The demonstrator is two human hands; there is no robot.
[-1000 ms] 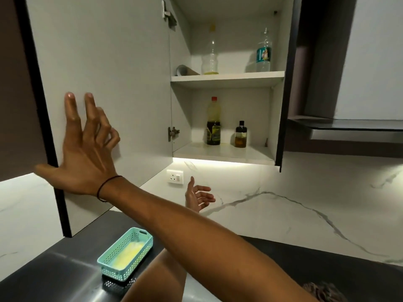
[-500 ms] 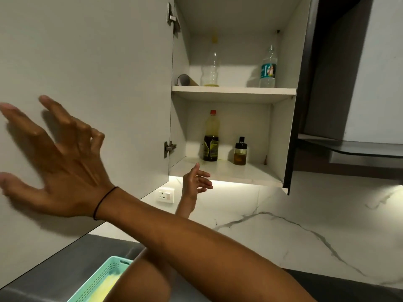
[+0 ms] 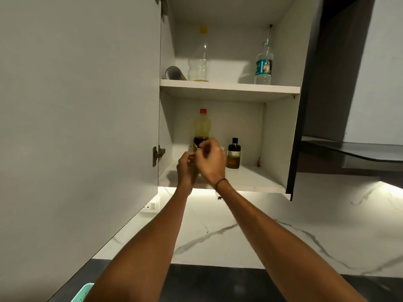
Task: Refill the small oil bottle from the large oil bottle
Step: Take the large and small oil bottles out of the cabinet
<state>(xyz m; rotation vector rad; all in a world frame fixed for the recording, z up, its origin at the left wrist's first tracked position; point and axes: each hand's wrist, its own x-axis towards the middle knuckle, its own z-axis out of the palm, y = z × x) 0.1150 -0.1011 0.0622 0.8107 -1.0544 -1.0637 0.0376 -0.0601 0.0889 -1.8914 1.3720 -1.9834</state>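
Observation:
The large oil bottle [image 3: 202, 127], with pale oil, a red cap and a dark label, stands upright on the lower shelf [image 3: 250, 184] of the open wall cabinet. The small oil bottle [image 3: 233, 155], dark-capped and partly filled with amber oil, stands just to its right. My left hand [image 3: 187, 168] and my right hand [image 3: 211, 160] are both raised in front of the large bottle's lower half, close together with fingers curled. They hide the bottle's base, and it does not show whether either hand touches it.
The cabinet door [image 3: 87, 105] stands open at the left. The upper shelf holds a nearly empty clear bottle [image 3: 199, 59], a teal-labelled water bottle [image 3: 263, 64] and a roll [image 3: 173, 73]. A teal basket [image 3: 84, 293] sits on the dark counter; a dark ledge [image 3: 359, 149] juts out at right.
My right hand left the door and swung right into the cabinet. My left hand rose to the lower shelf. The view moved closer and tilted up.

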